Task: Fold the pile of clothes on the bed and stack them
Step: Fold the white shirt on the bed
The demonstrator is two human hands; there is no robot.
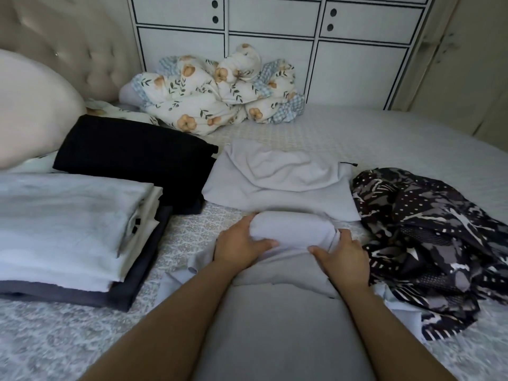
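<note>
A long grey garment (283, 320) lies on the bed between my forearms, its far end turned into a roll (294, 226). My left hand (239, 246) grips the roll's left end, fingers curled over it. My right hand (343, 257) grips the right end, thumb under the fold. Beyond the roll lies a pale grey hooded garment (277, 182), spread flat. At the left stands a stack of folded clothes (71, 232), pale blue on top, dark grey at the bottom. A folded black garment (134, 155) lies behind it. A crumpled black patterned garment (428, 237) sits at the right.
A bundled floral duvet (214, 92) lies at the back of the bed (384, 133) against a white wardrobe (275, 31). A pale pillow (30, 111) and tufted headboard (68, 37) are at the far left.
</note>
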